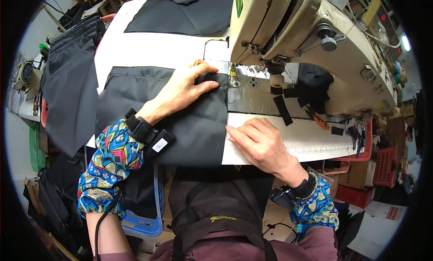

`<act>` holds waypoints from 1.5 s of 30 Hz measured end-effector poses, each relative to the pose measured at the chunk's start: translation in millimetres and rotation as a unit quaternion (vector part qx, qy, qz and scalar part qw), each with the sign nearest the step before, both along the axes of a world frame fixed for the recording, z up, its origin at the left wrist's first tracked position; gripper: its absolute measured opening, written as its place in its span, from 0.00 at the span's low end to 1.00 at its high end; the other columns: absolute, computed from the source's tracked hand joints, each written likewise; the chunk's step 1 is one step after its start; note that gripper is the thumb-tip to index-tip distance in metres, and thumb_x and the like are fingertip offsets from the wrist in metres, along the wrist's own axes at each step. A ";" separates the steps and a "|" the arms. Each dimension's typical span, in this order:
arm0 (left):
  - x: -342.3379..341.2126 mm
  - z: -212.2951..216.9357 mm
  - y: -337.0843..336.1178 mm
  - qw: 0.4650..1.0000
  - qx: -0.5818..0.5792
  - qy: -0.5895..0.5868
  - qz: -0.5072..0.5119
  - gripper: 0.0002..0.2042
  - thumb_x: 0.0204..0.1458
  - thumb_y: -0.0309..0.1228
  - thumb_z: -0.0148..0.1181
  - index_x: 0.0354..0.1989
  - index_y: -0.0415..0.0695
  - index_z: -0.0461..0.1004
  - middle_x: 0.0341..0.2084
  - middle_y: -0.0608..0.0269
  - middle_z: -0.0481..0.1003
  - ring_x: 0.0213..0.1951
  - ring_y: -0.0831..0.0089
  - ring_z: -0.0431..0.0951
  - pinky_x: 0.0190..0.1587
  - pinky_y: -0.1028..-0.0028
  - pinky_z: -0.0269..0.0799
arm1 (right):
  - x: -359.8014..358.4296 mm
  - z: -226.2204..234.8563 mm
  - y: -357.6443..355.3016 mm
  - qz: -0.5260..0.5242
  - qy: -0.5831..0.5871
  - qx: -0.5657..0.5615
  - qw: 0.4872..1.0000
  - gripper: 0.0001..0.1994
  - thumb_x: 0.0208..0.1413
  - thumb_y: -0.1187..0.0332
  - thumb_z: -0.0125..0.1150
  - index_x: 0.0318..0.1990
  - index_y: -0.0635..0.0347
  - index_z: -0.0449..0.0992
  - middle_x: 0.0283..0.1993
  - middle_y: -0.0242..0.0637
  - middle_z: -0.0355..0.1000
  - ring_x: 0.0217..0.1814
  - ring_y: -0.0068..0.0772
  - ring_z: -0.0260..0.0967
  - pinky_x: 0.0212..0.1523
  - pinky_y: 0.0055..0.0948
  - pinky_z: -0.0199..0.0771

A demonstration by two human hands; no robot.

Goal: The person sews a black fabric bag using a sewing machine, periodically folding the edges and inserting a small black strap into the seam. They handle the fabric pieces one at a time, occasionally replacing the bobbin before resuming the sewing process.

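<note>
A black fabric piece point(180, 130) lies flat on the white machine table, its right edge running just left of the sewing machine's presser foot point(233, 78). My left hand point(182, 87) rests on the upper part of this fabric, thumb and forefinger apart and pointing toward the needle area. By the lower right edge of the fabric is my right hand point(259, 146), its fingers bent together and the tips at that edge. How firmly the right fingertips pinch the cloth is partly hidden. The cream sewing machine point(343, 44) stands at the right, above the metal plate.
Another black panel point(180, 15) lies at the table's back. Dark fabric point(72, 85) hangs over the left side. Orange-handled snips point(321, 121) and black strips point(283, 110) lie right of the foot. A blue basket point(158, 207) stands below; red baskets point(385, 166) are at the right.
</note>
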State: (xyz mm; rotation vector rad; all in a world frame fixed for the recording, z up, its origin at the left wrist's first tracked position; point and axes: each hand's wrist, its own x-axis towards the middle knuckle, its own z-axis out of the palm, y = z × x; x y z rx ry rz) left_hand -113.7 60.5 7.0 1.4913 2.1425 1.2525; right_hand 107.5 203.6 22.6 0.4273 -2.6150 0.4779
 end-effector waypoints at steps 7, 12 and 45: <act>13.6 5.7 -2.3 1.000 -0.010 0.013 -0.010 0.14 0.50 0.28 0.70 0.45 0.41 0.78 0.40 0.60 0.74 0.48 0.64 0.72 0.53 0.67 0.68 | -19.1 0.9 14.8 -0.063 -0.002 0.071 0.995 0.17 0.49 0.73 0.63 0.48 0.63 0.79 0.35 0.31 0.72 0.37 0.31 0.69 0.37 0.32 0.68; 16.2 0.7 -2.3 0.999 0.007 0.026 -0.023 0.11 0.52 0.29 0.69 0.43 0.42 0.78 0.39 0.60 0.73 0.48 0.63 0.71 0.52 0.67 0.67 | -41.2 -2.3 27.0 -0.134 -0.022 0.146 0.980 0.23 0.50 0.75 0.59 0.57 0.60 0.75 0.45 0.36 0.74 0.44 0.36 0.72 0.42 0.33 0.69; 12.8 -7.6 8.6 0.983 0.028 0.182 -0.001 0.12 0.51 0.31 0.68 0.45 0.45 0.80 0.34 0.62 0.71 0.41 0.63 0.71 0.48 0.65 0.62 | -60.1 -4.8 67.8 -0.203 -0.064 -0.094 0.972 0.12 0.59 0.69 0.62 0.49 0.61 0.77 0.46 0.51 0.76 0.50 0.56 0.73 0.50 0.44 0.71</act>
